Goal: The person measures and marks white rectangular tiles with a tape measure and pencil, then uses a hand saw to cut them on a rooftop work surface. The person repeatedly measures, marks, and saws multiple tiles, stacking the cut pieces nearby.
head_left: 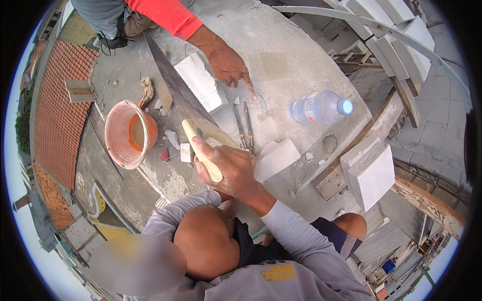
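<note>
My right hand (pixel 233 170) is closed around the cream handle (pixel 203 145) of a hand saw. Its long dark blade (pixel 175 83) points away to the far left, beside a white block (pixel 201 83). Mostly hidden behind the right hand is my left hand (pixel 256 161); only a bit of finger shows, by a smaller white block piece (pixel 277 159), and I cannot tell whether it grips it. A pair of pincers (pixel 243 125) with dark and orange handles lies beyond my hands. Another person's hand (pixel 231 65), in a red sleeve, points a finger down at the concrete near a curved line.
An orange bucket (pixel 113 133) with liquid in it stands at the left. A clear water bottle (pixel 321 108) with a blue cap lies to the right. White blocks (pixel 369 170) rest on timber at the slab's right edge, near a drop. Block crumbs (pixel 172 139) litter the concrete.
</note>
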The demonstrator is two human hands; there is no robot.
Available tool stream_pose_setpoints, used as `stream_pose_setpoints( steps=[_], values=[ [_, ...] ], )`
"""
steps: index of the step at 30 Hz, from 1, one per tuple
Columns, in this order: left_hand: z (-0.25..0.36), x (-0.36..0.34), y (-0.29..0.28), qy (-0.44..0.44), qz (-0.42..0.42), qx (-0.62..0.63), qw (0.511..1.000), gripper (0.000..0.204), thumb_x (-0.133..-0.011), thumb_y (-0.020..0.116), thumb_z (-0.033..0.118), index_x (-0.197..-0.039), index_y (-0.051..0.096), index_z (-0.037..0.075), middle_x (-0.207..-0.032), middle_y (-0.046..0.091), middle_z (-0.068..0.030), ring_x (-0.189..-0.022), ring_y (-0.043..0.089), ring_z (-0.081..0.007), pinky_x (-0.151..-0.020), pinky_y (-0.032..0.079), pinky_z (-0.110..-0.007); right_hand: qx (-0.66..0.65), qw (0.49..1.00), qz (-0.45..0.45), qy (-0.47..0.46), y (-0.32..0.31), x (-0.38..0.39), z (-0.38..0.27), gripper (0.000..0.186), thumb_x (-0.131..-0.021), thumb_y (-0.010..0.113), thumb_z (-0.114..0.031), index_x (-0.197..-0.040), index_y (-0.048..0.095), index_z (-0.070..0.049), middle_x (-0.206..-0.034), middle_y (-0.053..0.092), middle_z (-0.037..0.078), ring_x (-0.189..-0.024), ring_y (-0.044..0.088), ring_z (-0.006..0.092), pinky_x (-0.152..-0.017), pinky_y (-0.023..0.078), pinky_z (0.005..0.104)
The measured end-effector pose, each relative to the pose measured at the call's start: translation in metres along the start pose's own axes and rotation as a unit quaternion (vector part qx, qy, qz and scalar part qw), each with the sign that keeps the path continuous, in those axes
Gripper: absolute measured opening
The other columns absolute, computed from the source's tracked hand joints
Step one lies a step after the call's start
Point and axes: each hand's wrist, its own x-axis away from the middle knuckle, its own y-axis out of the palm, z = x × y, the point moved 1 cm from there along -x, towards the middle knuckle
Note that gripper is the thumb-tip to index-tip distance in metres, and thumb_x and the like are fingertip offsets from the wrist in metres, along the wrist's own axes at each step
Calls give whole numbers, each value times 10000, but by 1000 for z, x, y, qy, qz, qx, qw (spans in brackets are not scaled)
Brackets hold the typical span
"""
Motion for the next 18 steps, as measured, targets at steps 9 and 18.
stream_pose_setpoints(
  steps=[9, 18],
  values=[
    [18, -10, -36, -100, -15, 189, 977, 890, -974, 799, 414, -1655, 341, 70, -1532, 541, -155, -1387, 542, -314, -1157, 422, -428, 12, 999, 36, 8, 22, -16, 18, 573, -866, 831, -142, -1416, 687, -72, -879, 769, 98, -740, 745, 237, -691, 599, 371],
    [-2, -72, -30, -132, 74, 544, 825, 811, -1033, 749, 297, -1645, 343, -48, -1543, 551, -200, -1467, 446, -245, -1226, 362, -395, 35, 998, 7, 53, 16, -28, 4, 532, -893, 816, -189, -1398, 686, -85, -937, 796, 87, -856, 779, 246, -895, 576, 373]
  ],
)
